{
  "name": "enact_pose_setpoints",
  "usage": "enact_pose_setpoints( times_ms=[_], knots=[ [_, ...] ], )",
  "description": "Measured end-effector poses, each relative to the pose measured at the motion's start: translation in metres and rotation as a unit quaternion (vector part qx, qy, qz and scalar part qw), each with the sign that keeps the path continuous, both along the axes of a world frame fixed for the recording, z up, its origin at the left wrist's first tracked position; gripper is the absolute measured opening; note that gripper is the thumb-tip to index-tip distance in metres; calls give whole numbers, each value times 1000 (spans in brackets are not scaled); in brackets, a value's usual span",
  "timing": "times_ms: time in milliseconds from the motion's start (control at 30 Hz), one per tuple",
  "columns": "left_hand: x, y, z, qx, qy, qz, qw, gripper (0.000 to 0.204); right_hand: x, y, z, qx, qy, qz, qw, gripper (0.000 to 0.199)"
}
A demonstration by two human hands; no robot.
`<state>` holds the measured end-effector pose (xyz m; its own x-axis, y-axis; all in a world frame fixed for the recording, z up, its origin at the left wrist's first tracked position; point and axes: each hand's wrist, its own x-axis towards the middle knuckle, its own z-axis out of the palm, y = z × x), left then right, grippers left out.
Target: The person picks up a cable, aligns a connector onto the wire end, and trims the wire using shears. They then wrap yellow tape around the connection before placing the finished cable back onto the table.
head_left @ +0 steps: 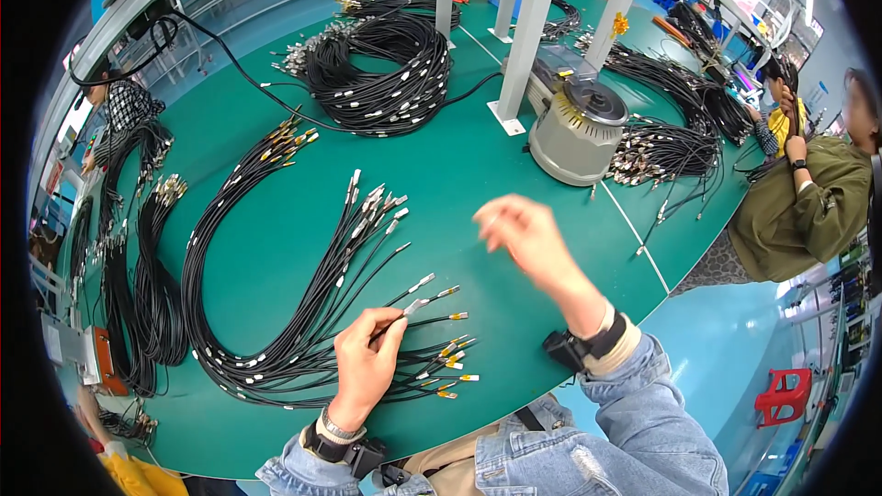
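Note:
My left hand (366, 358) is closed in a pinch on a black cable (402, 314), close to its end with a pale sleeve. Beneath that hand runs a long bundle of black cables (195, 262), bent in a U over the green table. White-tagged ends (372, 207) fan out on its upper arm, and ends with yellow tips (452, 356) lie right of my left hand. My right hand (528, 237) hangs above the bare tabletop, apart from the bundle. Its fingers are curled and blurred, so I cannot tell whether anything is between them.
A grey round machine (577, 133) with a dark lid stands beside white metal posts (526, 46). Behind the bundle lies a large cable coil (378, 73). More cables (666, 152) lie at the right, others (156, 285) hang leftward. Several people work around the table; a red stool (783, 397) stands right.

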<state>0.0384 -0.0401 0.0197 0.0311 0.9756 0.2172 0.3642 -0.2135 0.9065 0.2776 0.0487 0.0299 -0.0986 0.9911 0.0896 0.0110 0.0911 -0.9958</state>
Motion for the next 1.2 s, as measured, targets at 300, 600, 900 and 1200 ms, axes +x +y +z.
enact_pose_setpoints(
  times_ms=[300, 600, 900, 1200],
  knots=[
    [1, -9, 13, 36, 49, 8, 998, 8, 101, 59, 13, 20, 183, -273, 944, 20],
    [-3, -11, 10, 55, 39, 15, 998, 11, 111, 73, 7, -5, 199, -292, 936, 20],
    [-3, -13, 9, 25, 30, 3, 999, 9, 113, 77, 7, 0, 204, -316, 927, 18],
    [0, -12, 9, 10, 24, 2, 1000, 9, 106, 79, 18, -27, 201, -325, 924, 21]
  ],
)
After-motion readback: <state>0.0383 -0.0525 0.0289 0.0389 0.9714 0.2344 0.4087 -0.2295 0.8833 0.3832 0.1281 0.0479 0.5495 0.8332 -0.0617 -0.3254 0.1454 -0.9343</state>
